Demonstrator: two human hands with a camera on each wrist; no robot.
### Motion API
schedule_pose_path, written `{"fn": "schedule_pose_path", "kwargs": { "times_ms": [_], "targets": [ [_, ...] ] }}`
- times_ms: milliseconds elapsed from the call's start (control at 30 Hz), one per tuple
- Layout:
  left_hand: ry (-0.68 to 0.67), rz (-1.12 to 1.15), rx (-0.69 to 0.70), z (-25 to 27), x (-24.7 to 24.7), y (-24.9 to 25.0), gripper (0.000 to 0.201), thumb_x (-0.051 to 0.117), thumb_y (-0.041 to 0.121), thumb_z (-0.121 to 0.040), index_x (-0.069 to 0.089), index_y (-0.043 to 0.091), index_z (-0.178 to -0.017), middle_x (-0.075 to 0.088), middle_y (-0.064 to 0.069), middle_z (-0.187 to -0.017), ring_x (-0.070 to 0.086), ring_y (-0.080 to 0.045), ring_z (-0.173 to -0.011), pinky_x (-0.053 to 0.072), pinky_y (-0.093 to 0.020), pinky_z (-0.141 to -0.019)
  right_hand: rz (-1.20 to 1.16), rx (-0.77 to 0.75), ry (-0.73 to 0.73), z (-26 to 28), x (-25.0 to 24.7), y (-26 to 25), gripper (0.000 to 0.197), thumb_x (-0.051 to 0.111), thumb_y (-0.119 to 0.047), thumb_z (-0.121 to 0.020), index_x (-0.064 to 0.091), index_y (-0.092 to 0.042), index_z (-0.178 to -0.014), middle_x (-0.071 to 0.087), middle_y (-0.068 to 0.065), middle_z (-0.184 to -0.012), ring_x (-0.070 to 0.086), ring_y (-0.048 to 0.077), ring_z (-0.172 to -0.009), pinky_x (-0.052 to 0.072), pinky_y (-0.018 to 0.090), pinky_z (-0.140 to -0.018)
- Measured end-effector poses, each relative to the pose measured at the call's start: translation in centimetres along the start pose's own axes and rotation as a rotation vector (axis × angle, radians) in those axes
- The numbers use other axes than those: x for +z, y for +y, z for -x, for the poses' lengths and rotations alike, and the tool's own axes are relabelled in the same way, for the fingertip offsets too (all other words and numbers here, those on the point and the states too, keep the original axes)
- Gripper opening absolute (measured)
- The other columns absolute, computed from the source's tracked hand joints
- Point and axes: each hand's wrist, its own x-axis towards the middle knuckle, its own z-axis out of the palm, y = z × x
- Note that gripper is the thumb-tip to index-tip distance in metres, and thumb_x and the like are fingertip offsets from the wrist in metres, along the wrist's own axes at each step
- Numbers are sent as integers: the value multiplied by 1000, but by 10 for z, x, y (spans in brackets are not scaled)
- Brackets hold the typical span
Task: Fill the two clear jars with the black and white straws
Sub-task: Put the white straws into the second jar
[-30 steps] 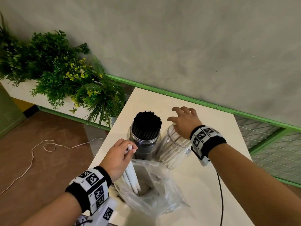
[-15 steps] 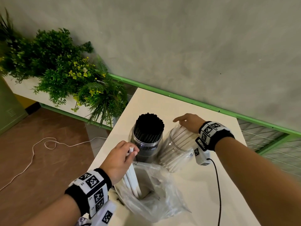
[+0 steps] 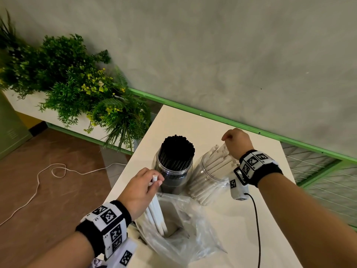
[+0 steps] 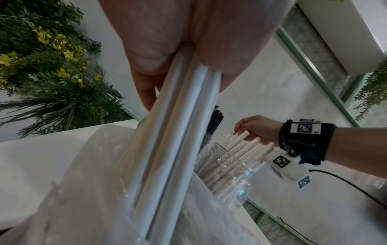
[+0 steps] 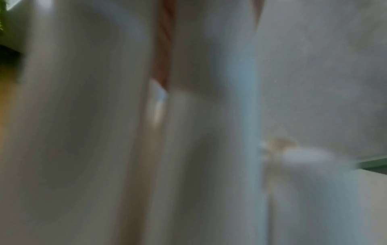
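Observation:
Two clear jars stand on the white table point(image 3: 193, 120). The left jar point(image 3: 173, 171) is packed with black straws point(image 3: 176, 146). The right jar point(image 3: 209, 180) leans and holds white straws point(image 3: 216, 161). My right hand point(image 3: 228, 140) curls its fingers over the tops of those white straws point(image 4: 243, 140). My left hand point(image 3: 154, 179) grips a small bunch of white straws point(image 3: 157, 209) whose lower ends stand in a clear plastic bag point(image 3: 189, 238). The left wrist view shows that bunch point(image 4: 171, 149) running down from my fingers. The right wrist view is a blur of white.
A planter of green plants point(image 3: 77, 89) stands left of the table. A white cord point(image 3: 58, 171) lies on the brown floor. A black cable point(image 3: 257, 219) runs from my right wrist across the table. A green rail point(image 3: 212, 116) and wire mesh point(image 3: 318, 171) border the table's far and right sides.
My right hand dropped from spread above the white-straw jar to curled over the straw tops. My left hand kept its grip on the bunch in the bag.

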Motion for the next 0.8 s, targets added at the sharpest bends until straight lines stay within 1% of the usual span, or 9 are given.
{"fn": "schedule_pose_path", "kwargs": {
  "times_ms": [67, 133, 233, 300, 367, 467, 600, 700, 800],
  "targets": [
    [1, -2, 5, 0, 0, 1, 11, 51, 20, -95, 59, 28, -95, 53, 6, -98, 52, 1, -83, 36, -5, -70, 110, 29, -210, 2, -8, 4, 29, 43, -7, -93, 70, -9, -104, 63, 11, -117, 57, 27, -106, 39, 25, -81],
    [0, -5, 7, 0, 0, 2, 10, 52, 20, -95, 59, 27, -95, 54, 6, -98, 52, 2, -82, 36, -5, -69, 72, 17, -292, 10, -15, 10, 32, 42, -20, -100, 63, -11, -123, 57, 8, -131, 52, 26, -119, 37, 28, -95],
    [-1, -1, 1, 1, 0, 2, 10, 52, 21, -95, 60, 26, -96, 54, 6, -98, 51, 4, -81, 36, -3, -69, -84, -115, -123, 36, -20, 24, 43, 39, -36, -102, 48, -15, -138, 45, 5, -144, 40, 21, -132, 26, 24, -103],
    [-5, 3, -2, 1, 1, 3, 10, 52, 21, -95, 60, 27, -96, 54, 6, -99, 52, 4, -81, 37, -4, -69, -133, -203, -47, 60, -13, 35, 58, 36, -54, -97, 35, -22, -146, 36, -5, -148, 30, 11, -136, 20, 24, -108],
    [-11, 9, -4, 1, 0, 3, 10, 52, 21, -95, 59, 28, -96, 54, 6, -98, 54, 1, -80, 37, -4, -69, -94, -283, -66, 78, 0, 47, 72, 32, -65, -89, 23, -27, -150, 25, -13, -150, 20, 3, -137, 18, 26, -112],
    [-17, 19, -9, 1, 0, 4, 11, 52, 21, -94, 59, 30, -95, 54, 5, -98, 55, -2, -81, 36, -4, -69, -2, -314, -105, 81, 22, 59, 75, 34, -66, -89, 15, -27, -151, 16, -8, -157, 16, 9, -142, 25, 38, -116],
    [-19, 11, -12, 1, 1, 4, 12, 53, 21, -94, 58, 31, -94, 54, 7, -97, 54, -2, -82, 35, -3, -70, 24, -338, 41, 62, 27, 50, 71, 35, -58, -91, 14, -26, -151, 16, -2, -158, 18, 18, -143, 21, 38, -117],
    [-29, -2, -12, 1, 1, 3, 11, 52, 22, -95, 57, 32, -94, 53, 8, -98, 53, 0, -81, 36, -4, -70, 83, -354, -38, 48, 29, 41, 73, 42, -61, -89, 15, -33, -150, 20, -4, -157, 21, 19, -142, 25, 41, -115],
    [-28, -7, -1, 1, 0, 3, 10, 52, 21, -95, 58, 29, -95, 53, 7, -98, 51, 4, -83, 36, -4, -70, 202, -315, -89, 41, 37, 35, 66, 50, -64, -85, 36, -34, -142, 42, -6, -143, 34, 20, -131, 39, 38, -104]
  ]
}}
